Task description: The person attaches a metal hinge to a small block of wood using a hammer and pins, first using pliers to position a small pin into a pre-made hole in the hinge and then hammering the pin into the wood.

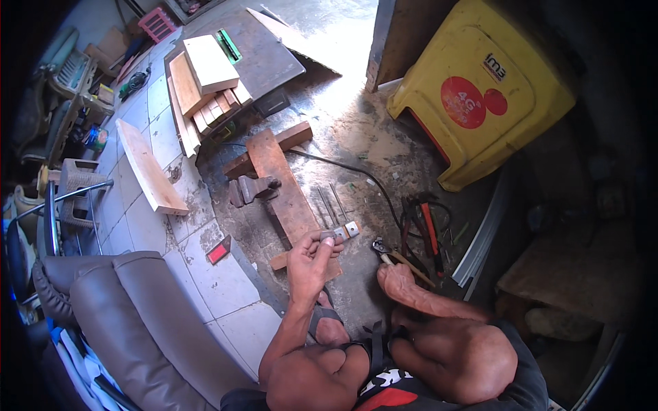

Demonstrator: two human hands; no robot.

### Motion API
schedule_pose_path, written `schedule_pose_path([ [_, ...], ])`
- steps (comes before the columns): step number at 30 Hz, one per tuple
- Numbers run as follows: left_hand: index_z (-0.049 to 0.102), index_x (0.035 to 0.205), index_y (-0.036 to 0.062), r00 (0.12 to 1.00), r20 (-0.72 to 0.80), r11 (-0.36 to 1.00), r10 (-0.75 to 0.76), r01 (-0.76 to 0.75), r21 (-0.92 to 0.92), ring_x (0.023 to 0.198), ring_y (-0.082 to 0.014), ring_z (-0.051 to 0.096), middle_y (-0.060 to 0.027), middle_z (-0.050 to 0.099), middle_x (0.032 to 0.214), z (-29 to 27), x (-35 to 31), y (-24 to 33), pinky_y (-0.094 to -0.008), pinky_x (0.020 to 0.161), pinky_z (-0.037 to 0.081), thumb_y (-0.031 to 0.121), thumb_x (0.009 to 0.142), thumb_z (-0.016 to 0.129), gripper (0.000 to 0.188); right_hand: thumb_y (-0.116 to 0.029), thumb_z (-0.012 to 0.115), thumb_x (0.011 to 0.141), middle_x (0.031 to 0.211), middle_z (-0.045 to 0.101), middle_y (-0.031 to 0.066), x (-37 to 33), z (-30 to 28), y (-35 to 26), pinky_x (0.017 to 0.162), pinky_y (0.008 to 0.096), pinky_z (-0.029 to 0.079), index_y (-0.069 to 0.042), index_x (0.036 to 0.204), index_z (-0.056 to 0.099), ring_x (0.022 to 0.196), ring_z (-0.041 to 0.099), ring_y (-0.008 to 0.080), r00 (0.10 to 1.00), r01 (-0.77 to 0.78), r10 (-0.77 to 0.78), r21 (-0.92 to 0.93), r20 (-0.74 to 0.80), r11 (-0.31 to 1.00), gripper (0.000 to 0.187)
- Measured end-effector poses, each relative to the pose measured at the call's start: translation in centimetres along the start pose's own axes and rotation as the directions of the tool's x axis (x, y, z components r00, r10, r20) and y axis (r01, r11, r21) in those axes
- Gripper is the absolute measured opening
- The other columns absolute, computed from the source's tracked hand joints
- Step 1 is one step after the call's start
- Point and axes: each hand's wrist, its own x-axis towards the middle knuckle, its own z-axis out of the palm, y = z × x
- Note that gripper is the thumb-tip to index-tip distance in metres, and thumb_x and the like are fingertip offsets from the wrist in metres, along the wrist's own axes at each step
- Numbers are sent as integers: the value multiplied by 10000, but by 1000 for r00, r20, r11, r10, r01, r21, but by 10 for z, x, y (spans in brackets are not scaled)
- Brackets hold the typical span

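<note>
My left hand (310, 257) is raised over the floor and pinches a small grey metal piece (327, 236) between fingers and thumb. Just beyond it lie two thin metal rods with square plates at their ends (337, 216) beside a reddish wooden plank (281, 185). My right hand (401, 279) rests low on the floor and grips the wooden handle of pincers (385, 252), whose metal jaws point toward the rods. A sandalled foot (329, 322) sits under my left forearm.
A grey bench vise (252, 189) sits on the plank. Red-handled pliers and cables (425, 229) lie to the right. A yellow plastic stool (480, 89) lies tipped at upper right. Stacked wood blocks (205, 89) and a loose board (151, 168) are upper left; a grey padded seat (130, 315) is lower left.
</note>
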Motion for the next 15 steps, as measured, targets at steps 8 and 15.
schedule_pose_path([
  [8, 665, 1178, -70, 991, -6, 989, 135, -134, 60, 955, -167, 731, -124, 736, 1074, -3, -5, -2, -272, 868, 584, 47, 1040, 619, 186, -272, 694, 870, 793, 697, 217, -15, -105, -2, 715, 482, 564, -17, 947, 687, 734, 726, 342, 981, 190, -149, 464, -123, 865, 266],
  [15, 680, 1195, -32, 985, 17, 971, 170, -170, 168, 959, -161, 724, -97, 733, 1057, -11, -5, -6, -272, 856, 572, 60, 1042, 623, 187, -97, 706, 919, 997, 698, 196, -19, -220, -35, 735, 419, 546, -24, 1150, 728, 889, 707, 356, 836, 506, -318, 406, -447, 761, 243],
])
